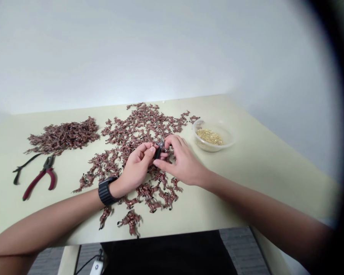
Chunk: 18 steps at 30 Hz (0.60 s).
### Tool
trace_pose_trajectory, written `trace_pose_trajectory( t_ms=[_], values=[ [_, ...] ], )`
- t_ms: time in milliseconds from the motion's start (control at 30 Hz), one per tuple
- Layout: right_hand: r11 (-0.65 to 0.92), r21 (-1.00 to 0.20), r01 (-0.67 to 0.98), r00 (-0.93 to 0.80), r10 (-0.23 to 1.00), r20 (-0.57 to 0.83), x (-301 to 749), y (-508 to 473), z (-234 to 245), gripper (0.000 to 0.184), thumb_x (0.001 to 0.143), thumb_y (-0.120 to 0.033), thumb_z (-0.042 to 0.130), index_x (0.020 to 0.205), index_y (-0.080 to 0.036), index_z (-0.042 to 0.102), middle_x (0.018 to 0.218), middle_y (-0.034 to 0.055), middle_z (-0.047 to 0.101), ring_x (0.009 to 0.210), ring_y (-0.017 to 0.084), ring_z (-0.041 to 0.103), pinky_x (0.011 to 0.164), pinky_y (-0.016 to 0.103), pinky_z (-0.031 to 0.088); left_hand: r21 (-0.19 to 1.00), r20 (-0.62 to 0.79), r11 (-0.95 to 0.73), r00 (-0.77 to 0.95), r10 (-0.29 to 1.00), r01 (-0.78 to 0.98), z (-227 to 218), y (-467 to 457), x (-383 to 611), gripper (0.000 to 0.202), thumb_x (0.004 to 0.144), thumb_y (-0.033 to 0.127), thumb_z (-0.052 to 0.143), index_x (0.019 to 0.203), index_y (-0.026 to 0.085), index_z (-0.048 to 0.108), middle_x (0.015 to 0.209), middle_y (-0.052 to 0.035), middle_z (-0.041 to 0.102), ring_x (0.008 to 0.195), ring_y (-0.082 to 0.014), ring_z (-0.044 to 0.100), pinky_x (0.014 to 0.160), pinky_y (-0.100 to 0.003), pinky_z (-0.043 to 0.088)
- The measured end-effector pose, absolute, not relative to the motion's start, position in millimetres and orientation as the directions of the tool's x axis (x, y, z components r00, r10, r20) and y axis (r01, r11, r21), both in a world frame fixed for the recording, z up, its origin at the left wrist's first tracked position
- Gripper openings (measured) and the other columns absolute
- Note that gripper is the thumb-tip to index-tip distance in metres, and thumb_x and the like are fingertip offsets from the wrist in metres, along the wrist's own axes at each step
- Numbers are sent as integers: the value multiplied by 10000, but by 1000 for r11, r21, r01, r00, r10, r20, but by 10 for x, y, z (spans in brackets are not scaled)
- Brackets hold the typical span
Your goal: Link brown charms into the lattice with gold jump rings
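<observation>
Close finger work above brown figurines (143, 122)

The left hand (134, 168) and right hand (186, 162) meet over the middle of the spread, their fingertips gathered about a small black-and-silver item (157, 153). The right hand grasps it, forefinger near the silver end and thumb lower down, probably for fine control. The left hand's thumb and forefinger bend in from the other side; whether they pinch the item or something smaller, I cannot tell.

The figurines lie loosely on the table (246, 164), under and around both hands, presumably spread so that single ones are easy to lift. Left of them sits a denser heap (64, 135) of similar pieces, perhaps kept apart to avoid mixing. A see-through bowl (228, 139) stands just beyond the right hand, its wall penning in gold-coloured bits (209, 136) that might otherwise scatter. Red-handled pliers (41, 176) and a black tool (30, 160) rest at the left, away from the fingers
</observation>
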State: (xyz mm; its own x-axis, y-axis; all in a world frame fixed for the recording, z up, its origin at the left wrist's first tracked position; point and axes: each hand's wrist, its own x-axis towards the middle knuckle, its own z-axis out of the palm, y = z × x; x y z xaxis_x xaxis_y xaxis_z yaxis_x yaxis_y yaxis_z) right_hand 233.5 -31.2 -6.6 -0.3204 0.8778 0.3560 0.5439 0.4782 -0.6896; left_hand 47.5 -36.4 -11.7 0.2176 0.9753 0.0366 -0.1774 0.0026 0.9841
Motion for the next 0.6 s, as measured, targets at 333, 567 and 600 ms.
trace_pose_trajectory(
  t_ms=[333, 567, 600],
  values=[
    [399, -690, 603, -273, 917, 292, 2274, -363, -151, 483, 716, -356, 713, 1033, -254, 364, 1052, 81, 554, 1070, 306, 535, 846, 437, 495, 974, 16, 44, 266, 964, -220, -168, -355, 465, 267, 965, 451, 653, 1065, 208, 605, 931, -16, 631, 841, -142, 663, 800, -257, 564],
    [421, -701, 576, -297, 907, 300, 2272, -335, -186, 672, 760, -332, 672, 1336, -195, 356, 1306, 181, 544, 1182, 326, 575, 997, 501, 494, 979, 10, 40, 248, 969, -199, -199, -343, 441, 286, 959, 490, 646, 1066, 228, 602, 857, 3, 593, 829, -137, 653, 838, -264, 587],
    [438, -677, 592, -314, 899, 307, 2273, -332, -184, 642, 776, -325, 656, 1337, -187, 377, 1298, 181, 553, 1207, 336, 558, 1017, 512, 484, 979, 9, 42, 250, 968, -200, -198, -348, 442, 285, 963, 492, 641, 1066, 229, 601, 841, 7, 584, 810, -132, 643, 836, -262, 587]
  ],
)
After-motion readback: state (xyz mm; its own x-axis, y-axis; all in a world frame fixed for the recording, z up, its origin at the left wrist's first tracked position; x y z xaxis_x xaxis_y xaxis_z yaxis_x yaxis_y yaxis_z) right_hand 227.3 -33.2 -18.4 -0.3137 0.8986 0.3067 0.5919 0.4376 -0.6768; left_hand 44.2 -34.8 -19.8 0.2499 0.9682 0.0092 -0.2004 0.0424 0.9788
